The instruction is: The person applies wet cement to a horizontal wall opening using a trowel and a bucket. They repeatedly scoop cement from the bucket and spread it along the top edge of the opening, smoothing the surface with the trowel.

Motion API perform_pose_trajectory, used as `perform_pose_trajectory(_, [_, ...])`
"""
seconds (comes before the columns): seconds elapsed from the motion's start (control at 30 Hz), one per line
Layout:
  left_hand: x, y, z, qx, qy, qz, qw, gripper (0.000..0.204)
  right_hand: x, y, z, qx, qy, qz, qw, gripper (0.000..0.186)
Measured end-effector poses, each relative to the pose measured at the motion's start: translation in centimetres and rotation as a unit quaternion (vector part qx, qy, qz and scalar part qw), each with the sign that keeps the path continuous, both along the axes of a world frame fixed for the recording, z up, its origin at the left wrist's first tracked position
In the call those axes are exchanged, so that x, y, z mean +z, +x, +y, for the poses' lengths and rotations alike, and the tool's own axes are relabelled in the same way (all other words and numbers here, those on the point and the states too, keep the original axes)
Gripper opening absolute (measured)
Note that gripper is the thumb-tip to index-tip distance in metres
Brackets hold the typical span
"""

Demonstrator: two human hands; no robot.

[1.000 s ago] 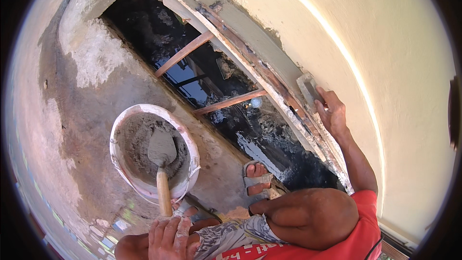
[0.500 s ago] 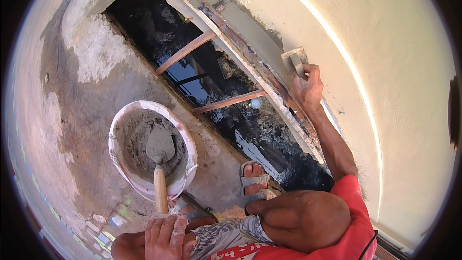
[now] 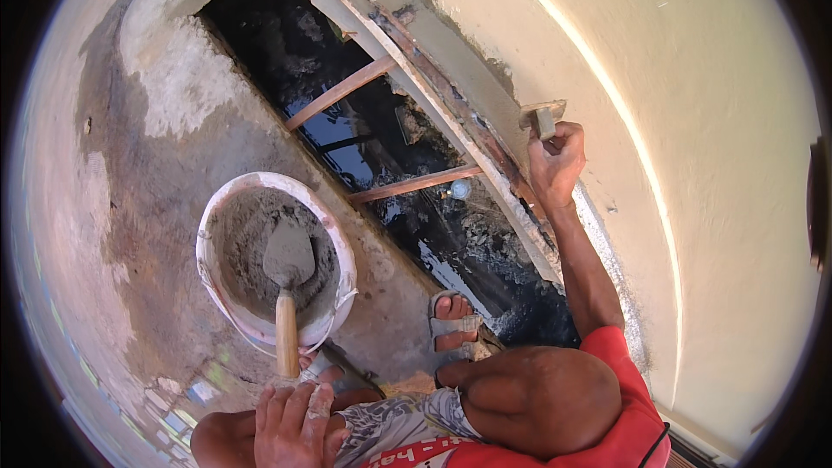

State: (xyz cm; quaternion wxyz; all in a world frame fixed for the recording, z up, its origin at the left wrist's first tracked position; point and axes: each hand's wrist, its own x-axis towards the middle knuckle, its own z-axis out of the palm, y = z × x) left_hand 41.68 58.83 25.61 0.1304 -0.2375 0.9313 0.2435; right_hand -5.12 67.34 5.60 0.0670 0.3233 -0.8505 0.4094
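Note:
My right hand [image 3: 559, 160] is closed round the grip of a small hand float [image 3: 542, 113], whose thin board is tilted nearly edge-on. The float is at the end of a strip of grey wet mortar [image 3: 468, 61] along the foot of the cream wall [image 3: 693, 165]. Over my left knee lies my left hand [image 3: 293, 432], its fingers stretched out and smeared with mortar. Beyond that hand a white bucket [image 3: 208, 251] holds grey mortar [image 3: 238, 247]. A trowel [image 3: 289, 256] rests in it, blade on the mortar, wooden handle leaning over the near rim.
An open drain channel [image 3: 347, 134] with dark water runs diagonally between the concrete floor [image 3: 165, 234] and the wall. Two wooden struts [image 3: 342, 91] brace a long form board [image 3: 451, 126] along its wall side. My sandalled foot [image 3: 452, 321] stands at the channel's edge.
My right hand has turned the float, so its board shows more edge-on than before. The right forearm has shifted slightly left in view. My left hand still rests on the knee.

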Motion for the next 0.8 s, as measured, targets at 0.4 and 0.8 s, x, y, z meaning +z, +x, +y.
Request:
perform_pose_trajectory(0.4, [0.3,-0.6,-0.6,-0.008,-0.001,0.022,1.000,0.061,1.4,0.5,-1.2,-0.018,0.040,0.003,0.999,0.033])
perform_pose_trajectory(0.8, [0.0,-0.6,-0.5,-0.021,-0.002,0.022,1.000,0.064,3.9,-3.3,-4.8,0.206,0.289,0.054,0.933,0.059])
